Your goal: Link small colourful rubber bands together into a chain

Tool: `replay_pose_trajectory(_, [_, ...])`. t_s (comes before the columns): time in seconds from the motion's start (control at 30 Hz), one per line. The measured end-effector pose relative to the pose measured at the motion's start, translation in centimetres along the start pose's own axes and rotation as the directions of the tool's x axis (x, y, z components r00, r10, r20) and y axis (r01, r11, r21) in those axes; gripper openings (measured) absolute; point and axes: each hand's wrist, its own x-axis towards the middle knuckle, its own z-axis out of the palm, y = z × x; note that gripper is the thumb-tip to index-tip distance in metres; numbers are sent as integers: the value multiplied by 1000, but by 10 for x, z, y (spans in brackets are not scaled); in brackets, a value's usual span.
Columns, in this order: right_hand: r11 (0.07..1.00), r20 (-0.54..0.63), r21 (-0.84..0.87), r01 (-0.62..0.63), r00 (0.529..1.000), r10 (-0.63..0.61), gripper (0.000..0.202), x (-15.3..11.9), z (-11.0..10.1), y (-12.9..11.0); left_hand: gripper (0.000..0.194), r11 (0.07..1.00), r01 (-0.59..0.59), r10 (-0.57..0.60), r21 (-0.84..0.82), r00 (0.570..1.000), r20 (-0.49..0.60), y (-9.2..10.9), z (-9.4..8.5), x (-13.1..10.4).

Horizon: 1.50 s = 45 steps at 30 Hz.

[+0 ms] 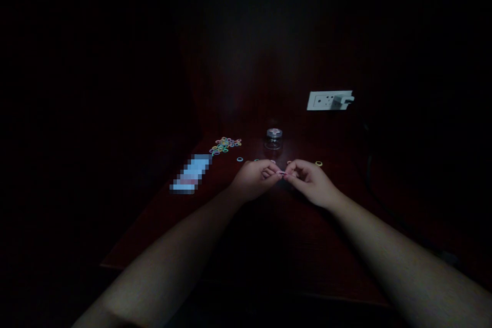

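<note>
1. Pinched narrowly between fingertips of left hand (pixel 253 179) and right hand (pixel 312 184): small pale-pink band (pixel 282 173), too small to tell its exact shape, over middle of dark-red flat-topped table (pixel 307 256).
2. Just beyond: thin light-blue ring (pixel 240 161) at left, thin yellow ring (pixel 319 165) at right.
3. Farther, between: clear round lidded jar (pixel 273 141).
4. Far left: loose heap of thin multicoloured rings (pixel 224 144); nearer, pixelated pale-blue rectangular panel (pixel 191 174).
5. Far right: white rectangular socket plate (pixel 320 101) with white plug (pixel 346 100) inserted.

1. My feed is very dim, its edges sinking into black.
2. Weak light picks out the left hand (pixel 251 179), right hand (pixel 315 184) and white socket (pixel 321 101).
3. I get the phone-shaped thing (pixel 191 174) only as coarse, bright blocks.
</note>
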Motion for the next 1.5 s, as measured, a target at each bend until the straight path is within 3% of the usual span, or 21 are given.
replay_pose_trajectory(0.3, [999,-12,33,26,1000,-26,16,0,0,1,20,996,-20,26,82,997,-68,9,-2,-1])
replay_pose_trajectory(0.5, [998,-4,49,33,999,-33,20,-2,2,-6,24,999,42,-42,-14,999,-19,6,0,-2])
replay_pose_trajectory(0.7, [1000,20,11,24,999,-24,20,-2,1,-9,21,998,38,-38,-52,999,2,5,0,-2])
replay_pose_trajectory(0.93, [998,-38,-28,48,998,-49,15,0,0,-1,19,998,26,-24,-56,999,26,7,0,-3])
replay_pose_trajectory(1.5, [1000,-43,-12,26,999,-26,18,-1,1,-3,16,998,33,-32,-54,999,28,7,1,-3])
